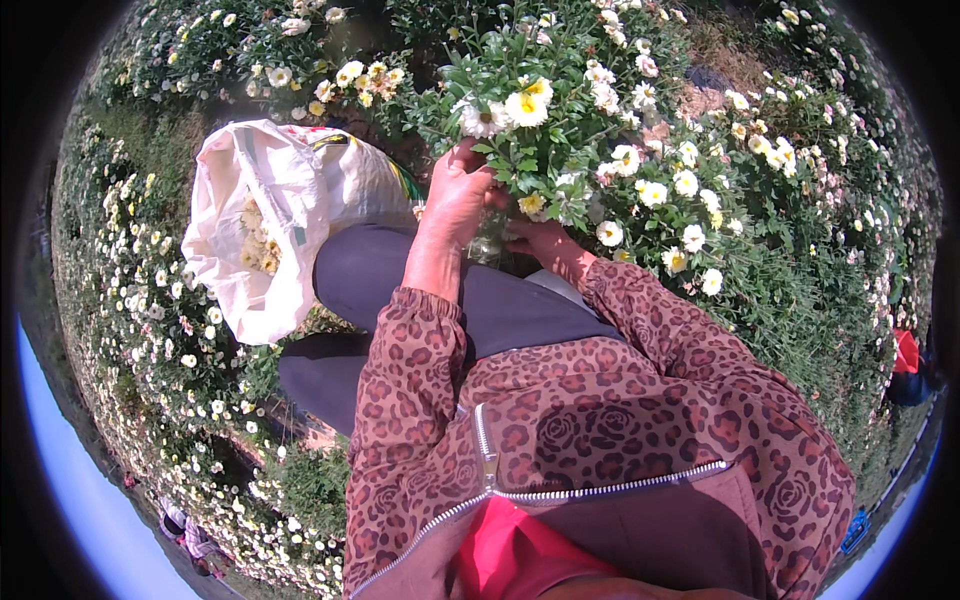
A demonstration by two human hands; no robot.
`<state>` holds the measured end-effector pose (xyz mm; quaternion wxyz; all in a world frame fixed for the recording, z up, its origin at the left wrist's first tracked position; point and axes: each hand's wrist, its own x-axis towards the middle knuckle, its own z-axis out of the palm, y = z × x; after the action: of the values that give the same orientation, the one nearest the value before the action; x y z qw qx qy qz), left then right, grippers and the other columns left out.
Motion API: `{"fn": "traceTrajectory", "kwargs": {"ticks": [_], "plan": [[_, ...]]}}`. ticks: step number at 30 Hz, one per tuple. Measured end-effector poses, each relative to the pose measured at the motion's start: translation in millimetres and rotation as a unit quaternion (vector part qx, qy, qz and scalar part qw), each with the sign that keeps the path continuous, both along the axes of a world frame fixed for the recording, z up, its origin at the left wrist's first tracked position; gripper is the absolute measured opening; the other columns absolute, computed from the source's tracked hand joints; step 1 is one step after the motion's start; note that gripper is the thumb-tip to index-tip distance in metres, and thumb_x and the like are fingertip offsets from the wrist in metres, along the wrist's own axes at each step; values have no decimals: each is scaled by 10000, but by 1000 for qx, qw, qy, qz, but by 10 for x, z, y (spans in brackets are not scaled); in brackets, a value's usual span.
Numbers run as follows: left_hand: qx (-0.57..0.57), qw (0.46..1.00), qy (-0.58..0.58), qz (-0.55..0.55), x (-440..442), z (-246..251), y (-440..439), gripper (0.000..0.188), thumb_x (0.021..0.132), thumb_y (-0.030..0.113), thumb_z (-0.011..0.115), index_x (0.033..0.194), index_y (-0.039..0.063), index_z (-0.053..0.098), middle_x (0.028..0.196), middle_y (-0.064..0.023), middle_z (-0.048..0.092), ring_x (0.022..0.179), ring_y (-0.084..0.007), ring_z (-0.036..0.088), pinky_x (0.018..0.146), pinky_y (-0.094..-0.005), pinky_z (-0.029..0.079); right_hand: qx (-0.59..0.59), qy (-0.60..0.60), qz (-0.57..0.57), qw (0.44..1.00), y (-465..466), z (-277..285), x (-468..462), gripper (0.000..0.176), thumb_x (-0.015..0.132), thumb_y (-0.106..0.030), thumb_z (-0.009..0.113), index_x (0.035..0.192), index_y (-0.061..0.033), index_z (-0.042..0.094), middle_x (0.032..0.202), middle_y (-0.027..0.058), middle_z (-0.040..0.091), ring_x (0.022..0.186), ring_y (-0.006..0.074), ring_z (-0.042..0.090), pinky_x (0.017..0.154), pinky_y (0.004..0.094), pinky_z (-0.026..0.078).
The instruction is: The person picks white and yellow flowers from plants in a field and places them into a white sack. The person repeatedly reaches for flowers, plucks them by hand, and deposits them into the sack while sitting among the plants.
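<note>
My left hand (459, 187) is at the near side of a leafy chrysanthemum bush (559, 150). Its fingers curl around stems just beneath a white flower (484, 118) and a yellow-centred one (527, 109); leaves cover part of the fingers. Lower and to the right, my right hand (546, 244) reaches into the shade under the foliage. Its fingertips are partly hidden, so whether they hold anything is unclear. A white woven plastic sack (277, 172) lies on its side at the left, its mouth open, with pale yellow flower heads (260, 244) inside.
My legs in dark trousers (375, 274) are bent beside the sack. Rows of flowering chrysanthemums (161, 300) surround me. Brown soil (705, 97) shows at the upper right. Other people (187, 532) are far off at the lower left. A red object (906, 351) is at the right rim.
</note>
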<state>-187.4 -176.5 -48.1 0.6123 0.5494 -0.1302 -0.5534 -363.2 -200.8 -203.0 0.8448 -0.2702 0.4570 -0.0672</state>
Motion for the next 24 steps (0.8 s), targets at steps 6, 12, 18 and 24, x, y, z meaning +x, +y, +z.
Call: {"fn": "traceTrajectory", "kwargs": {"ticks": [6, 12, 18, 24], "plan": [[-17, 998, 7, 66, 36, 27, -3, 319, 860, 17, 671, 1172, 33, 607, 929, -52, 664, 665, -151, 642, 520, -290, 545, -49, -30, 151, 987, -165, 353, -292, 249, 964, -155, 675, 1157, -2, 642, 969, 38, 659, 754, 140, 618, 662, 276, 505], [7, 998, 5, 70, 32, 19, -37, 238, 875, 23, 660, 1100, 70, 597, 904, -19, 643, 671, -124, 610, 504, -272, 468, -75, 21, 195, 978, -115, 320, -412, 272, 961, -180, 686, 1153, 4, 628, 907, 35, 631, 744, 126, 607, 677, 272, 532], [-19, 997, 28, 67, 63, -24, 0, 246, 895, 30, 645, 1129, 81, 589, 960, -10, 658, 769, -135, 643, 540, -284, 480, -23, 24, 231, 972, 126, -141, 17, 298, 962, -191, 696, 1243, -111, 638, 1046, 9, 651, 891, 130, 638, 757, 308, 552], [-21, 995, 40, 86, 65, 12, 60, 262, 911, 59, 655, 1164, 94, 597, 986, -3, 681, 802, -148, 666, 568, -321, 503, 158, -94, 56, 981, 167, -398, 188, 273, 1014, -210, 620, 1270, -122, 582, 1099, 2, 648, 953, 164, 635, 808, 378, 543]]}}
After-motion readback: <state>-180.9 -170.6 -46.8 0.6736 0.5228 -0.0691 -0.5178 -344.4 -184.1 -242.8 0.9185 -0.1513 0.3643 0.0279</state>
